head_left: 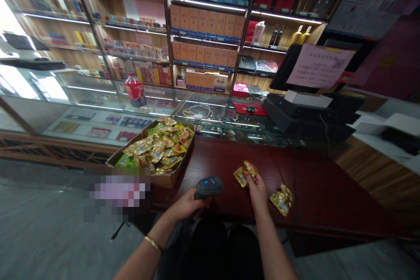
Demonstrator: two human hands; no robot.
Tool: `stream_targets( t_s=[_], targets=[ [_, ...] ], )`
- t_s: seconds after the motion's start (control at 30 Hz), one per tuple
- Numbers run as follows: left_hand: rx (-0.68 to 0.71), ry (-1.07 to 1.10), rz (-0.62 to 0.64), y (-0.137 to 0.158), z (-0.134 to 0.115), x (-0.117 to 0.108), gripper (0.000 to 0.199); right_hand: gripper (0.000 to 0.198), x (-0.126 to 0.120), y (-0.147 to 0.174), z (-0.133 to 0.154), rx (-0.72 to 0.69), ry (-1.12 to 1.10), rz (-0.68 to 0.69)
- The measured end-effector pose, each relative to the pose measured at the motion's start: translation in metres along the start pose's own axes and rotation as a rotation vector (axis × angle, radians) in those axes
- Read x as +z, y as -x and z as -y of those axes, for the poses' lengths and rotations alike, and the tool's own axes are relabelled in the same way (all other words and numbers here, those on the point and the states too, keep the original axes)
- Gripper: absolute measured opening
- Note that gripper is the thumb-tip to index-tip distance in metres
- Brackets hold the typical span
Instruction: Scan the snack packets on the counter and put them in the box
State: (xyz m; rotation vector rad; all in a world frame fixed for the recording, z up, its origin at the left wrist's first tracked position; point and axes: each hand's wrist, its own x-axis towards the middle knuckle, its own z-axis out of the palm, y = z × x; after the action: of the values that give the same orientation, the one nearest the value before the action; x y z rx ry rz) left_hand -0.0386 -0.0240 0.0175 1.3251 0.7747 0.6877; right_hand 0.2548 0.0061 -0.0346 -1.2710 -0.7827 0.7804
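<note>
My left hand (189,203) is wrapped round the handle of a dark handheld barcode scanner (209,186), which shows a small blue light on top. Its head points right, over the near edge of the table. My right hand (257,188) pinches a small gold snack packet (250,168) just above the tabletop. A second gold packet (240,177) is right beside it, partly behind my fingers; I cannot tell whether I grip that one too. To the right of my right hand, more gold packaging (282,200) lies on the dark red table (213,155).
A cardboard box (168,179) full of gold, green and yellow packets stands at the table's left. Behind is a glass counter (157,105) with a red bottle (134,91), a white cable (198,116) and a mouse (250,109). A monitor (282,68) stands at the right.
</note>
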Motion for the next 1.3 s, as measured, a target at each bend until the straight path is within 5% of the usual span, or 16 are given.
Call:
stream_targets(
  t_s=[0.47, 0.9, 1.13, 1.3],
  targets=[
    [-0.054, -0.085, 0.098, -0.004, -0.003, 0.001, 0.018, 0.053, 0.003, 0.000, -0.005, 0.006, -0.026, 0.047],
    [-0.028, -0.086, -0.021, -0.001, -0.005, 0.006, 0.019, 0.055, 0.007, 0.004, 0.002, -0.014, 0.028, 0.075],
    [-0.046, -0.025, -0.039, -0.003, -0.003, 0.005, 0.017, 0.081, 0.000, 0.003, 0.000, -0.078, 0.002, -0.076],
    [0.006, 0.053, -0.049, 0.001, -0.001, 0.002, 0.027, 0.054, -0.003, 0.000, -0.004, -0.118, 0.208, -0.064]
  ],
)
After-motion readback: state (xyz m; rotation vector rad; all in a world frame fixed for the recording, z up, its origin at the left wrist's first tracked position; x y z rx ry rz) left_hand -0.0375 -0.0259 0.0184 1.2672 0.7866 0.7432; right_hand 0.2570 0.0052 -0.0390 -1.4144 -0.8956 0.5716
